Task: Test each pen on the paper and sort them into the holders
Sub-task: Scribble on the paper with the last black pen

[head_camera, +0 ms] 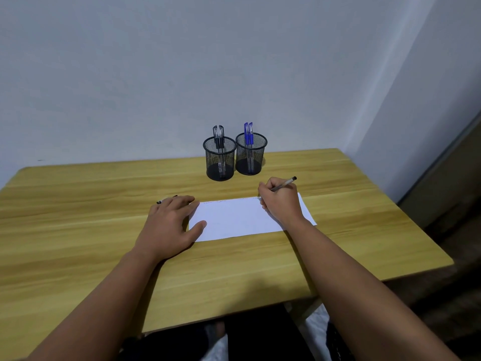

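A white sheet of paper (239, 220) lies on the wooden table (78, 204), with faint pen marks along its far edge. My right hand (279, 201) grips a black-capped pen (285, 184) in a writing hold, its tip on the paper's far right edge. My left hand (171, 225) rests flat, fingers spread, pinning the paper's left end. Just beyond its fingers a black pen cap (166, 199) peeks out. Two black mesh holders stand at the back: the left holder (220, 160) has black pens, the right holder (251, 155) has blue pens.
A pale wall rises directly behind the table. The table's right edge (406, 212) drops off beside a dark floor and a skirting strip. The front edge lies close to my lap.
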`<state>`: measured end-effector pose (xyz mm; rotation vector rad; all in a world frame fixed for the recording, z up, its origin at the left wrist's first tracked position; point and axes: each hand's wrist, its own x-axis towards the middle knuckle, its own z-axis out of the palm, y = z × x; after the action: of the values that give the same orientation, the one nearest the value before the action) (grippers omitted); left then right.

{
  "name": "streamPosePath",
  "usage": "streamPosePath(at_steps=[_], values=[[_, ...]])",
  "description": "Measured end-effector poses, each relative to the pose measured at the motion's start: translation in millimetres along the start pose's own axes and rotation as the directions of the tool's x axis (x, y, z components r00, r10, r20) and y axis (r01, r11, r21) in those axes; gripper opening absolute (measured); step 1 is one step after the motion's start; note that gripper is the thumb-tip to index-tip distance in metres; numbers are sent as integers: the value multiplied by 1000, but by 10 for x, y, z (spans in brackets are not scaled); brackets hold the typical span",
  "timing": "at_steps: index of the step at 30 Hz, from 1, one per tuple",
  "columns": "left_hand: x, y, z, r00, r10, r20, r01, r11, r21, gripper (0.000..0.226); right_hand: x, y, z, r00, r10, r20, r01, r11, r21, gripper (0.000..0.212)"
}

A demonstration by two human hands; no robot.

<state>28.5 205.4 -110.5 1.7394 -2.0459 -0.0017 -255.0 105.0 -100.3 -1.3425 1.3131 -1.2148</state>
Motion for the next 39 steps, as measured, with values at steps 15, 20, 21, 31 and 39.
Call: streamPosePath(at_steps=[15,20,21,31,39], values=[[2,0,1,1000,4,-2,-4,1000,-2,63,-5,-4,6,1000,0,-25,-1,1000,-23,40],[-16,-3,5,1000,3,-10,-3,1000,4,62,-3,-8,16,998,-21,-53,18,999,-47,42],[-15,-2,8,1000,4,-12,-4,1000,5,62,-3,-7,14,998,-27,-54,24,998,-53,43],[-8,4,6,1000,6,-15,-6,1000,-7,61,-12,-6,0,995,-67,-70,59,992,-109,44],[3,3,-14,1000,-7,5,7,1000,-2,62,17,-168,-104,966,129,-223,-100,986,134,28]])
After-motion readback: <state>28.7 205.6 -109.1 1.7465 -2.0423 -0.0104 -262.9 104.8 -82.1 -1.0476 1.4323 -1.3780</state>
